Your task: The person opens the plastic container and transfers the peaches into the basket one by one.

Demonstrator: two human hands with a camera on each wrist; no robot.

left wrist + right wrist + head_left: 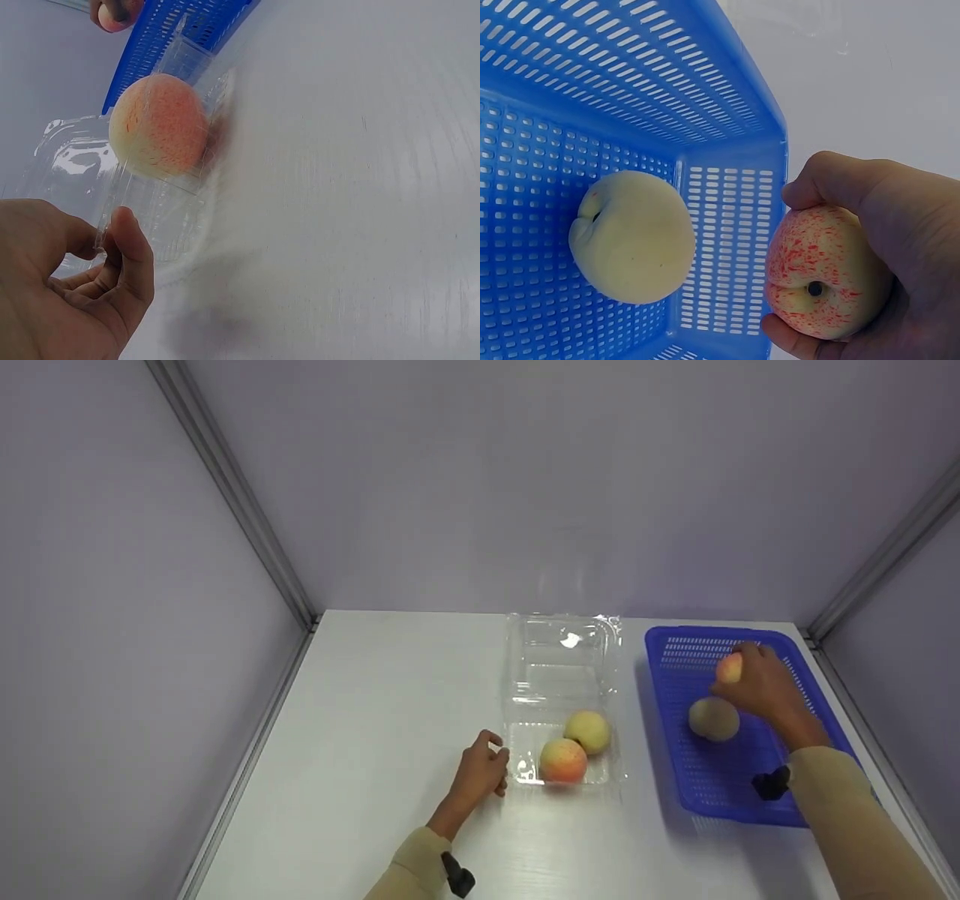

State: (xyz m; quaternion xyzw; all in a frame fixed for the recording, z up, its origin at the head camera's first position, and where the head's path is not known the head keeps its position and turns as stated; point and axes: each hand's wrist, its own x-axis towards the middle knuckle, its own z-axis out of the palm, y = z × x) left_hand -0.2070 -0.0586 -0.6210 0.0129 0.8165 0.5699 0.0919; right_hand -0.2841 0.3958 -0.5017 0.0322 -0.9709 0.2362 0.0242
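Note:
My right hand grips a red-speckled peach over the far part of the blue basket. Below it, a pale peach lies on the basket floor. A clear plastic clamshell box stands with its lid folded back, away from me. Two peaches sit in its near half: a yellow-red one in front and a pale yellow one behind it. At the box's left side, my left hand pinches the thin plastic edge between thumb and fingers.
The white table ends at a grey back wall. Metal frame posts run along the corners. Along the table's right edge stands the basket, its raised slotted walls near the side panel.

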